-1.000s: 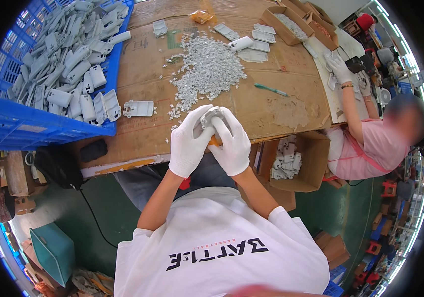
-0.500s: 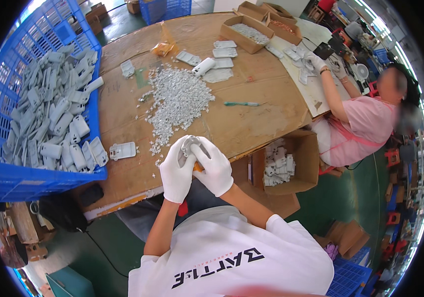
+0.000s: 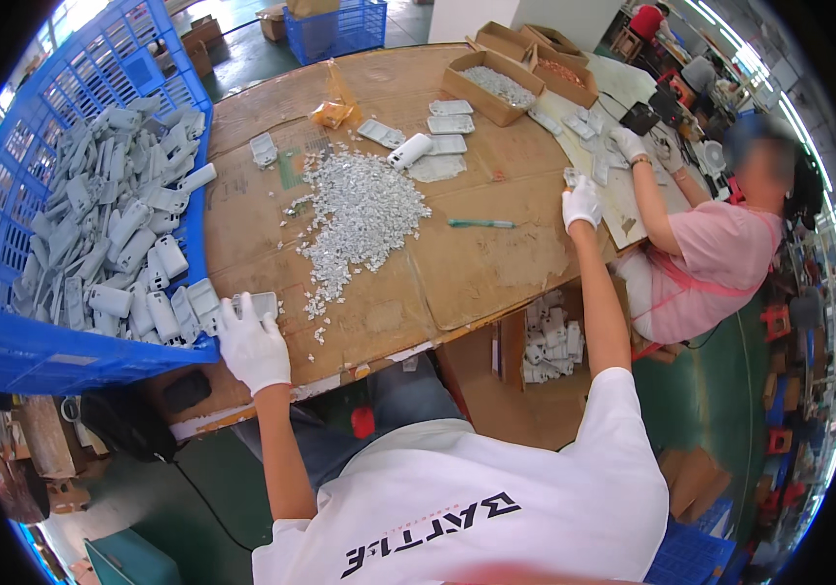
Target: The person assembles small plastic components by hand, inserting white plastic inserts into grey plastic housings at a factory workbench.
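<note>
Left hand (image 3: pixel 254 349) (lower left, grip unclear) overlapped a probably light, rim-graspable casing (image 3: pixel 266 304); right hand (image 3: pixel 582 204) (upper right) held a part (image 3: pixel 571 176).

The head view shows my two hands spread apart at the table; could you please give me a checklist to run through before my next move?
1. Left hand at the pale casing: ok, it overlaps the casing beside the blue basket; whether it is gripped, cannot tell.
2. Right hand secure on the pale part at its fingertips: cannot tell, too small.
3. Right hand clear of the co-worker's nearer hand: ok, a gap shows.
4. Teal pen clear of both hands: ok, touching neither.
5. Small-parts pile gathered: not ok, loose bits lie toward the table's near edge.
</note>
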A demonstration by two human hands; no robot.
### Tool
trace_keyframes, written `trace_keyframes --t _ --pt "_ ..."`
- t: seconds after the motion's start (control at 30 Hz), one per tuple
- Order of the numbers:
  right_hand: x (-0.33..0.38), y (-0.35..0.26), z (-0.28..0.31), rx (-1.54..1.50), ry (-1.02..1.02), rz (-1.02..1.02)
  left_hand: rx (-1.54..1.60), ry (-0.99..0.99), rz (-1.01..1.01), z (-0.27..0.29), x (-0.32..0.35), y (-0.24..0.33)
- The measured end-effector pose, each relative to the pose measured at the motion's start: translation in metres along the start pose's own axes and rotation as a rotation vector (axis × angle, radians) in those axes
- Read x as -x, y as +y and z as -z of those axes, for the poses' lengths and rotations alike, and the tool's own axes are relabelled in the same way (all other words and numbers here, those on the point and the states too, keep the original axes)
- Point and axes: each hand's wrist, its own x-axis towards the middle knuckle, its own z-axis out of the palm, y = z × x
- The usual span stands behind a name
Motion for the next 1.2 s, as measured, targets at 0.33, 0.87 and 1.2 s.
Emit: trace_keyframes --t 0.33,0.87,1.2 --pt "0.082 -0.224 -0.003 -0.383 -0.190 0.503 0.249 0.020 -0.092 -0.031 0.008 -0.020" --pt "0.065 -0.248 -0.007 -0.134 -0.320 0.468 0.111 -0.201 0.253 -0.015 -0.028 0.009" --pt "0.132 -0.239 0.051 -0.387 -0.108 0.630 0.851 -0.120 0.208 -0.027 -0.022 -0.025"
